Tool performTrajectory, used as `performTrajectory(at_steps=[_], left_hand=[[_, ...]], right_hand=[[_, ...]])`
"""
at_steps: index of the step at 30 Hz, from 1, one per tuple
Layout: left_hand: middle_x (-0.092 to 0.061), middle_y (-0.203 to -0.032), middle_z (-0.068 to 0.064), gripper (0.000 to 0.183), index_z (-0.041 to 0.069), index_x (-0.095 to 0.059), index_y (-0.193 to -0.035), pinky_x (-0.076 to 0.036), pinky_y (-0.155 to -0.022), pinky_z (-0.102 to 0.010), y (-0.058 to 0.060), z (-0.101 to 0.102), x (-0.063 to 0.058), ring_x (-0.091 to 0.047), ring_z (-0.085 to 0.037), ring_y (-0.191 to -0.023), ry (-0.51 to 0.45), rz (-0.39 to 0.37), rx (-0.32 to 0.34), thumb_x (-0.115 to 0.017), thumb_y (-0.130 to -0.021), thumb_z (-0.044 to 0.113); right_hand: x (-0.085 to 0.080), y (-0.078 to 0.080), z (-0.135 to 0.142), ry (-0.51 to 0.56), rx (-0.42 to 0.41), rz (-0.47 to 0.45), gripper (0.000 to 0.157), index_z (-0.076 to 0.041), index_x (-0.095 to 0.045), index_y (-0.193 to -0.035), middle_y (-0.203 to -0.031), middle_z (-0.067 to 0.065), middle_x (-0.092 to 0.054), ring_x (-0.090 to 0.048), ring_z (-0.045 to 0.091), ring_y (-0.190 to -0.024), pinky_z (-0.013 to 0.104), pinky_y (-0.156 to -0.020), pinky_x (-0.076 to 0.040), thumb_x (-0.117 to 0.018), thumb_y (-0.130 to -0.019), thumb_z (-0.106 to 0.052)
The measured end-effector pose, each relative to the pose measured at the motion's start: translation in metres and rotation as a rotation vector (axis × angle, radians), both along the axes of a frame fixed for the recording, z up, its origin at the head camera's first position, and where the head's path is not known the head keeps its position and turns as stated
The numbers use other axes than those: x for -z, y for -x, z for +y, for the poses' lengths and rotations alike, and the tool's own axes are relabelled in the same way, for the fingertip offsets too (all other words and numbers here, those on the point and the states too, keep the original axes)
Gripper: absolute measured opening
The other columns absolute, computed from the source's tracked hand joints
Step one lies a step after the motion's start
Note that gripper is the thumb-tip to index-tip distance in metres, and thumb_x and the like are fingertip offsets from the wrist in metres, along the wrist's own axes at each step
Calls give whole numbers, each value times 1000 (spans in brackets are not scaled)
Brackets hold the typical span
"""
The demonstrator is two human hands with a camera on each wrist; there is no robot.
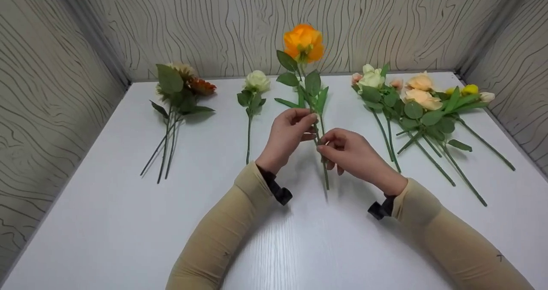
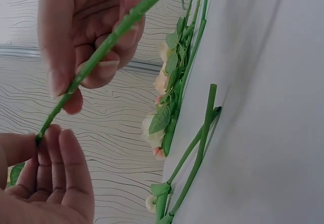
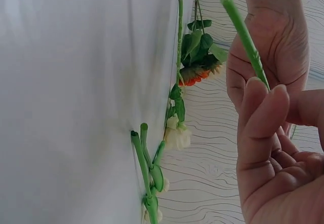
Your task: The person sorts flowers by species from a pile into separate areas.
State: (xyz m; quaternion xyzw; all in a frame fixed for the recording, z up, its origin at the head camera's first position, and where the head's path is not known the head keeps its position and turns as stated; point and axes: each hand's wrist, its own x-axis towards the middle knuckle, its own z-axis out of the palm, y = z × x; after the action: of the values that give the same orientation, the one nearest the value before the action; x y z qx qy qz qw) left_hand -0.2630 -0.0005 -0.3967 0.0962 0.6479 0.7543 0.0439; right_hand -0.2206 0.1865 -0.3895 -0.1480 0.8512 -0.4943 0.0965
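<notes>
An orange rose [image 1: 303, 43] with a long green stem [image 2: 114, 39] is held up above the middle of the table. My left hand [image 1: 291, 133] pinches the stem just below its leaves [image 1: 313, 82]. Lower on the same stem, my right hand [image 1: 353, 153] grips it between thumb and fingers. The cut stem end [image 3: 228, 3] sticks out past the right fingers. Behind the rose, partly hidden by it and my hands, lie other green stems [image 3: 142, 165] with long leaves [image 1: 323, 99]; their blooms are mostly covered.
To the left lies a bunch with a rust-orange flower [image 1: 202, 86] and dark leaves. A single white rose [image 1: 257, 81] lies left of centre. On the right are pale green-white blooms [image 1: 371, 78], peach roses [image 1: 421, 98] and yellow flowers [image 1: 469, 89]. Patterned walls enclose the white table [image 1: 107, 221].
</notes>
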Motion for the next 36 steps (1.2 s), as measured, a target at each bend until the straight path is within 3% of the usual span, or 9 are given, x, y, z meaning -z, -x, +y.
performTrajectory(at_steps=[8,12,17,22,28,36], left_hand=[[-68,-106,-14,25,3,-67,-118,-61,-82,-36,7,-11,0,-70,-25,-92,0,-22,28,-73,-97,15],[-67,-109,-15,25,1,-67,-119,-60,-84,-34,23,-39,-11,-69,-24,-93,89,-49,-7,-72,-98,13],[-64,-116,-14,27,1,-65,-124,-59,-85,-31,51,-86,-20,-67,-23,-97,204,-175,-87,-70,-99,11],[-62,-117,-14,28,-1,-64,-124,-58,-85,-29,70,-117,-9,-63,-20,-93,311,-267,-176,-68,-100,11],[-62,-118,-12,25,2,-65,-121,-58,-85,-29,83,-129,9,-62,-19,-94,468,-348,-187,-69,-99,14],[-68,-103,-11,22,1,-72,-115,-55,-78,-31,84,-133,22,-63,-18,-84,755,-257,-202,-70,-98,16]], right_hand=[[4,2,-1,13,-14,13,28,-6,-64,-115,-81,14,-69,-65,43,-75,43,-60,-59,-68,-101,-30],[0,5,4,7,2,21,32,-9,-65,-120,-87,14,-69,-66,39,-81,46,-63,-59,-65,-102,-36],[-5,6,8,13,32,24,31,-9,-66,-120,-93,15,-69,-66,34,-85,42,-64,-59,-64,-103,-35],[-2,5,8,6,26,28,28,-10,-67,-118,-95,17,-68,-66,34,-85,39,-63,-59,-64,-103,-34],[-1,4,8,9,28,20,26,-11,-67,-116,-94,17,-68,-66,36,-85,41,-64,-59,-65,-103,-34],[-3,6,8,12,22,24,27,-10,-67,-115,-92,14,-69,-66,33,-84,41,-64,-59,-65,-103,-34]])
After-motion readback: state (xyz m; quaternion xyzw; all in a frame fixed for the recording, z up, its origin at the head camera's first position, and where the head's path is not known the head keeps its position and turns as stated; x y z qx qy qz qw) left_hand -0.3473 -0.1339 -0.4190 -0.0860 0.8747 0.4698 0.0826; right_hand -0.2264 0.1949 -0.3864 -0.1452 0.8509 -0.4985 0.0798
